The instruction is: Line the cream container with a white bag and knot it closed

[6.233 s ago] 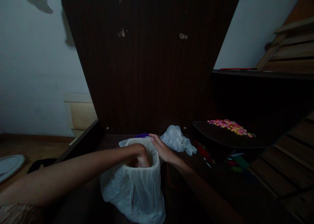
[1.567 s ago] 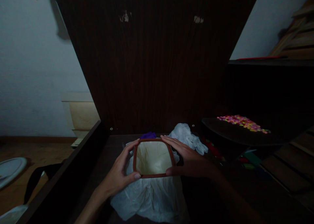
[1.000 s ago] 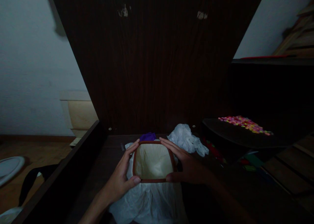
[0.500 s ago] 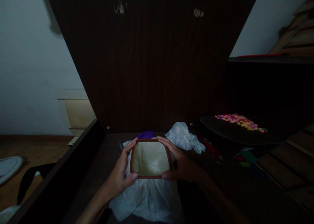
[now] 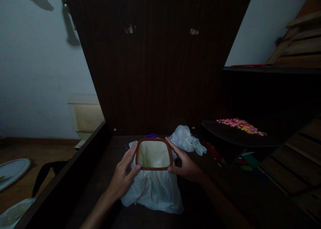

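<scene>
A squarish brown rim [image 5: 154,169] frames an opening lined with pale, wrinkled material. From beneath it a whitish plastic bag [image 5: 160,192] spreads toward me over the dark surface. My left hand [image 5: 124,175] holds the rim's left side, thumb at the near corner and fingers along the edge. On the right side my right hand [image 5: 187,165] grips it the same way, its thumb at the near right corner. Behind the rim lie a crumpled white bag [image 5: 184,138] and a bit of purple cloth [image 5: 150,135].
A tall dark wooden panel [image 5: 155,72] stands behind. A low side board [image 5: 62,175] runs along the left. Pink and yellow small pieces [image 5: 240,125] lie on a dark curved shelf at right. A white round lid-like object [image 5: 12,172] is on the floor.
The view has shifted, and the panel's marks sit lower. The rim, still in both hands, appears slightly higher and more tilted; the bag's near edge has drawn farther from me.
</scene>
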`<state>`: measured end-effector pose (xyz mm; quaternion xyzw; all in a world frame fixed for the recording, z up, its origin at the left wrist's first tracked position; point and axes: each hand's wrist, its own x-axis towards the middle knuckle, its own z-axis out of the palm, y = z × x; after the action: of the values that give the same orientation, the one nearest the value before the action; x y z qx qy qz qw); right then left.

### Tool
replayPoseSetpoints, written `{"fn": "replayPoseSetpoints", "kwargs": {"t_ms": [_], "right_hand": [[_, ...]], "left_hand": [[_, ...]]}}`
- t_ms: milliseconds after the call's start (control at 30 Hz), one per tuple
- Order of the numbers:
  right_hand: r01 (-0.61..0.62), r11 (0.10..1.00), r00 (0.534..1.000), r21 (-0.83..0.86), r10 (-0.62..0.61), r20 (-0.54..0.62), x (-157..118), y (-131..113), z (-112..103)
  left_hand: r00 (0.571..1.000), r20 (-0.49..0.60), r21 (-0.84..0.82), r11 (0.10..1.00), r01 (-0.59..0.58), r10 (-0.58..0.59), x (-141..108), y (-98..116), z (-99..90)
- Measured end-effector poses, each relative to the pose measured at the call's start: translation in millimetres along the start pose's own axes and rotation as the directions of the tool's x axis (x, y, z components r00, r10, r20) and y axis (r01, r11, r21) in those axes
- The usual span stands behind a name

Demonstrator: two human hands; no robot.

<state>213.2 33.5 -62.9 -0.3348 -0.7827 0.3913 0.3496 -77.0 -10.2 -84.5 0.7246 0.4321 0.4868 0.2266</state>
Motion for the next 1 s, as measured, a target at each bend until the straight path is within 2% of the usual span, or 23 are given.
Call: {"fn": "replayPoseSetpoints", "kwargs": {"t_ms": [233, 367, 500, 700, 867, 1000], "right_hand": [[0.012, 0.996, 0.998, 0.086, -0.006, -0.063, 2.6, 4.2, 4.7], [-0.002, 0.999, 0.999, 0.048, 0.004, -0.047, 3.9, 2.4, 0.9], [0.004, 1.0, 1.0, 0.025, -0.003, -0.028, 8.7, -8.1, -4.6], [0.031, 0.983, 0.998, -0.181, -0.02, 0.062, 26.1, -29.7, -8.4], [0.1, 0.956, 0.986, -0.276, -0.057, 0.159, 35.5, -35.4, -10.8], [0.13, 0.954, 0.986, -0.27, -0.095, 0.137, 36.8, -36.5, -8.9]], "left_hand": [[0.997, -0.068, 0.002, 0.999, -0.044, 0.044, 0.3, -1.5, 2.4], [0.999, -0.041, -0.03, 0.999, -0.017, 0.016, 2.3, 0.3, -1.6], [1.0, 0.021, -0.161, 0.987, -0.001, 0.005, 8.7, 0.1, -5.3], [0.993, 0.11, -0.233, 0.972, -0.005, 0.031, 21.5, -2.3, -4.3], [0.991, 0.125, -0.219, 0.976, -0.015, 0.043, 24.8, -2.4, -3.9], [0.99, 0.14, -0.228, 0.974, -0.004, 0.037, 25.2, -3.4, -3.2]]}}
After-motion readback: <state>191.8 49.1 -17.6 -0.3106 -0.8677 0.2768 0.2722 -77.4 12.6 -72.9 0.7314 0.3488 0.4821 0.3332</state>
